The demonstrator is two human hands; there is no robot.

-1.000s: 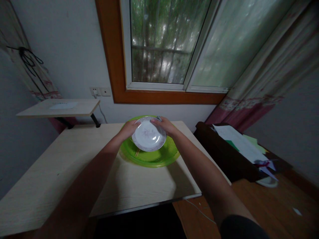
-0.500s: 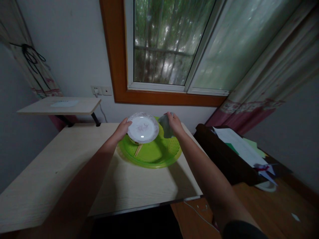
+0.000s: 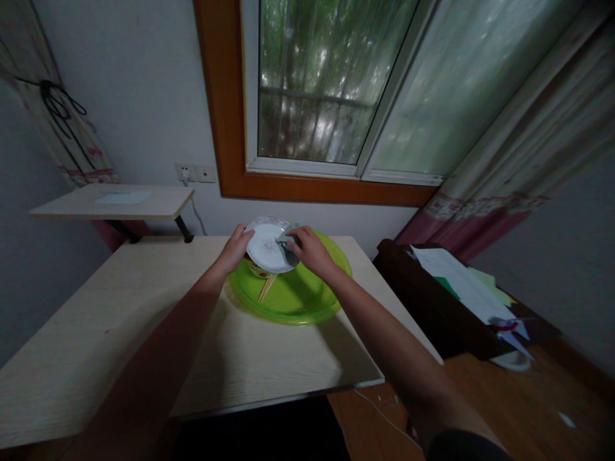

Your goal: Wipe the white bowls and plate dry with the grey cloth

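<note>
A white plate (image 3: 265, 248) with a patterned rim is held up and tilted toward me. My left hand (image 3: 236, 247) grips its left edge, thumb on the face. My right hand (image 3: 310, 251) pinches a grey-green cloth (image 3: 287, 237) and presses it against the right part of the plate. Below lies a bright green plastic tray (image 3: 298, 314). In it, partly hidden behind the plate, is a patterned bowl (image 3: 258, 270), with a pair of wooden chopsticks (image 3: 266, 289) beside it.
The tray rests on a pale wooden table (image 3: 158, 320). A small raised shelf (image 3: 120, 202) stands at the table's back left. Right of the table is a dark brown piece of furniture (image 3: 413, 301) with papers (image 3: 456, 282) on top. A window (image 3: 327, 83) is ahead.
My right hand has moved left with the cloth, from beside the plate onto its face. My left hand keeps its hold on the plate, which has shifted slightly left.
</note>
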